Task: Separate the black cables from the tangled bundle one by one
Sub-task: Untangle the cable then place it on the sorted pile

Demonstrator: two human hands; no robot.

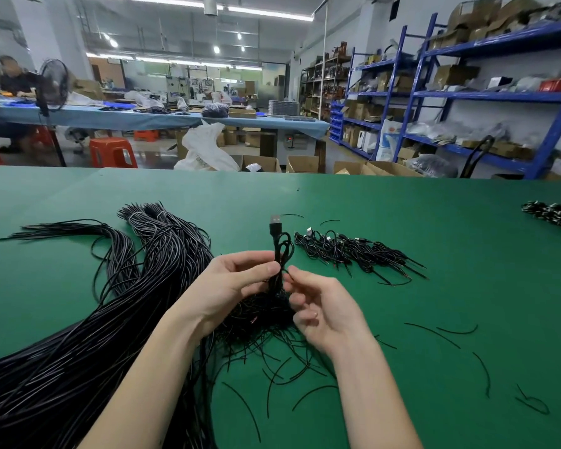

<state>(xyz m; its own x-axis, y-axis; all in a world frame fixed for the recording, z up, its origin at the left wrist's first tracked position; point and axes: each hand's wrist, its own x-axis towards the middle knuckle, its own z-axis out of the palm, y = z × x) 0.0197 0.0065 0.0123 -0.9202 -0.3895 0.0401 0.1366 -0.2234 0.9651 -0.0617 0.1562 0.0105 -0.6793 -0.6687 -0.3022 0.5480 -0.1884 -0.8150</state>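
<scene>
A black cable with a USB plug point(276, 225) stands upright above the green table point(402, 222), looped just below the plug. My left hand point(237, 280) pinches it between thumb and fingers. My right hand point(318, 306) pinches thin strands of the same cable just to the right. Under both hands lies the tangled bundle point(259, 315) of short black cables. A row of separated cables point(353, 251) with plugs lies to the right of the hands.
A large sheaf of long black cables point(117, 303) sweeps from far left to the near left edge. Loose wire offcuts point(447, 332) lie scattered on the right. Another small cable pile point(554, 212) sits at the far right edge. Shelves, boxes and a person are beyond the table.
</scene>
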